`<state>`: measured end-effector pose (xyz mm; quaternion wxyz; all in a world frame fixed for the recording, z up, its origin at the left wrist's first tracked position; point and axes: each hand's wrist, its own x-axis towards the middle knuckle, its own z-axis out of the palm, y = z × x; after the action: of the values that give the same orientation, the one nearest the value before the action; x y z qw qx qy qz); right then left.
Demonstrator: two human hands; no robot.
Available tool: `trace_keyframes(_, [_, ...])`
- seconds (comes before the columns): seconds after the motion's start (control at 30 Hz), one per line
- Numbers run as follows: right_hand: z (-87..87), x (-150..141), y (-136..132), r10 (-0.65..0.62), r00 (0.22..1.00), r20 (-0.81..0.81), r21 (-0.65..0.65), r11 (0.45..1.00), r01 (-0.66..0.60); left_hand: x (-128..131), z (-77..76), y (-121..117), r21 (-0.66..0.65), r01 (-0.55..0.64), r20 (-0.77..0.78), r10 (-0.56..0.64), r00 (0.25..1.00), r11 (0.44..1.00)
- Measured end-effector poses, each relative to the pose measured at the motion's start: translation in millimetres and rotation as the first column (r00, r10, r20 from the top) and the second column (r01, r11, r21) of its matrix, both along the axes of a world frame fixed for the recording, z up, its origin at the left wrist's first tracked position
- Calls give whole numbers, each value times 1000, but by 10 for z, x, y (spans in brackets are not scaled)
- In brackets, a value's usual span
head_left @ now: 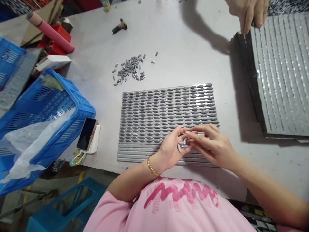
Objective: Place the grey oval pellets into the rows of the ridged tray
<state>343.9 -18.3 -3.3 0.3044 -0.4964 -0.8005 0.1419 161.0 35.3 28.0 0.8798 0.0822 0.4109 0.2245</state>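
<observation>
Left hand [170,149]: cupped, a narrow hold, with a few grey pieces [182,145] resting on the fingers; gold bracelet [151,167] at the wrist.
Right hand [213,146]: fingers drawn narrow, just beside those pieces; can't tell whether they pinch one.
Under both hands: ridged tray [169,119], its upper grooves lined with rows of pieces.
Beyond it: loose pile [129,67] on the table [183,64].
Far right: co-worker's hand [248,13] touching the edge of a second tray [282,74].
Far left: blue crate [48,119] lined with a plastic bag [29,141], and near it a phone [86,134] on a power bank [96,141].
</observation>
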Motion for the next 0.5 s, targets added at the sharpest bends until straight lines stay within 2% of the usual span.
trace_keyframes(0.07, [32,-75,15,55,998,-38,-28,998,-56,30,-15,-10,16,30,12,-30,999,999])
trace_keyframes(0.17, [32,-95,-21,51,987,-151,-37,998,-57,54,-5,-30,-21,35,8,-35,999,999])
trace_keyframes(0.23, [20,-31,-90,7,972,-237,-61,998,-22,41,23,-30,-45,38,0,-38,999,998])
trace_keyframes(0.3, [-3,88,-171,-96,951,-294,-99,993,69,3,61,-12,-39,23,-14,-23,1000,999])
trace_keyframes(0.4, [-82,302,-247,-262,928,-266,-101,965,243,-67,101,25,40,-83,-34,84,996,996])
trace_keyframes(0.5, [-217,451,-239,-270,954,-129,-19,963,270,-98,97,7,82,-157,-88,164,983,984])
